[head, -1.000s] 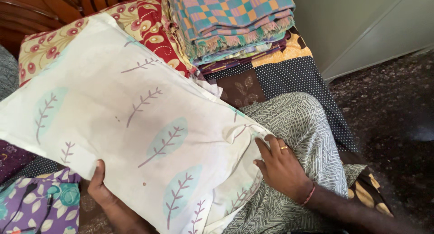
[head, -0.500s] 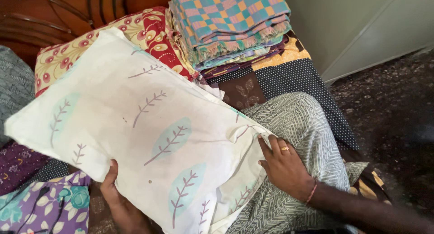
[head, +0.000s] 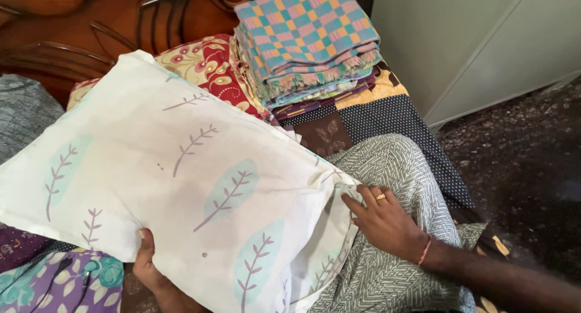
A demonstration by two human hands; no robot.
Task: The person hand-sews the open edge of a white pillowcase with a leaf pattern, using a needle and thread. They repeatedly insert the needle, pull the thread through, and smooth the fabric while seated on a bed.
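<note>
- One pillow in a white case with pale blue leaves and mauve twigs, lying slantwise across the person's lap, its upper end toward the headboard.
- Left hand at the pillow's lower edge, thumb curled up over the front, the other fingers hidden behind; it grips the pillow from below.
- Right hand at the pillow's right end, fingers extended and pressed on the loose open end of the case; whether it pinches the cloth, cannot tell. One gold ring on a finger, one red thread band at the wrist.
- One grey-and-white patterned garment over the knee, just right of the pillow, under the right hand.
- One stack of folded cloths above and right of the pillow; top one checked teal, orange and pink, with fringed edges. Count within the stack not clear.
- One red-and-cream floral pillow behind the white pillow, touching it, left of the stack.
- One patchwork bedspread, dark dotted and brown patches, beneath the stack and right of the pillow.
- One purple floral cloth below the pillow's left end.
- One grey patterned cloth at the pillow's far left.
- Dark speckled floor well right of the pillow.
</note>
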